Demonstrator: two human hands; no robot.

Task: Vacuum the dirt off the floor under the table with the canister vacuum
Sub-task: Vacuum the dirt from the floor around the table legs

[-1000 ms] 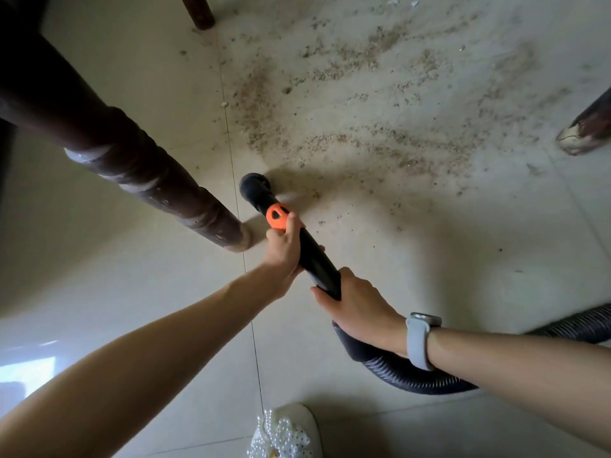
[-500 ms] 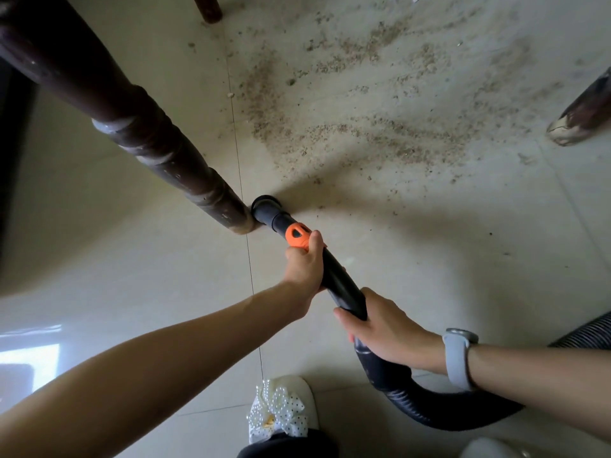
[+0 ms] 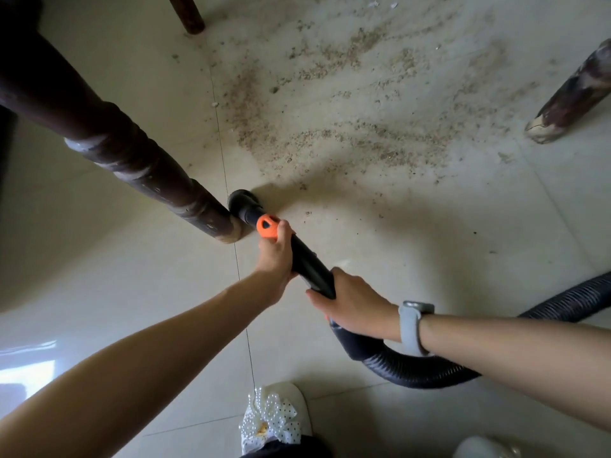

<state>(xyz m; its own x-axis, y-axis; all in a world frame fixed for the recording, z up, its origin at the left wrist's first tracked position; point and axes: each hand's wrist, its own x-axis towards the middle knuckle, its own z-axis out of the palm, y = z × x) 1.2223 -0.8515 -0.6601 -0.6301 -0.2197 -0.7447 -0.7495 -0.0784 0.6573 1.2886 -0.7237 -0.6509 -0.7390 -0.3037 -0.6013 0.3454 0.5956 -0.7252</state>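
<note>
Left hand (image 3: 276, 256) curls round the black wand (image 3: 307, 262) just behind its orange collar (image 3: 267, 226); right hand (image 3: 353, 305) grips further back. Nozzle (image 3: 243, 201) lies ahead of the fingers, apparently touching the table leg (image 3: 185, 200). Dirt (image 3: 330, 133) spreads beyond and right of it

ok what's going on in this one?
A person is vacuuming under a table. The left hand grips the black wand just behind its orange collar; the right hand holds it further back, where the ribbed hose joins. The nozzle sits on the tiled floor beside the near table leg. Most of the dirt lies beyond it, not yet picked up.
</note>
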